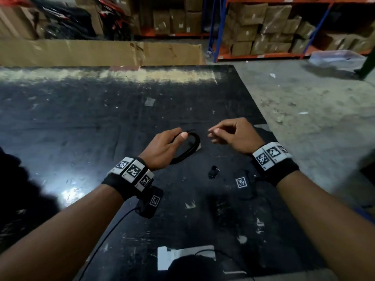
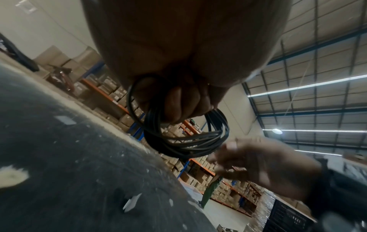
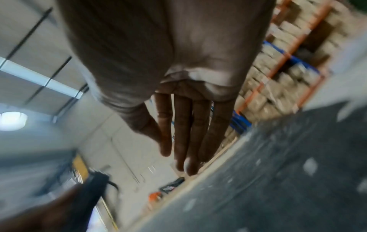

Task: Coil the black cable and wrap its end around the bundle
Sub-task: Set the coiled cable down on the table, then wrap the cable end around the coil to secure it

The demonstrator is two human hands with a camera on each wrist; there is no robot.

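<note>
My left hand (image 1: pixel 172 140) grips a black cable (image 1: pixel 192 146) wound into several loops, held just above the dark table (image 1: pixel 81 118). In the left wrist view the fingers (image 2: pixel 178 103) curl through the black cable coil (image 2: pixel 188 141), which hangs below them. My right hand (image 1: pixel 225 134) hovers a short way right of the coil, fingers relaxed and holding nothing. The right wrist view shows its fingers (image 3: pixel 186 133) stretched out straight over the table, blurred. Where the cable's free end lies I cannot tell.
A small black clip-like object (image 1: pixel 213 172) and a marker tag (image 1: pixel 241 182) lie on the table near my right wrist. White paper (image 1: pixel 172 258) sits at the near edge. Flattened cardboard (image 1: pixel 101 51) and shelves of boxes (image 1: pixel 274 27) stand beyond; concrete floor (image 1: pixel 314 108) lies right.
</note>
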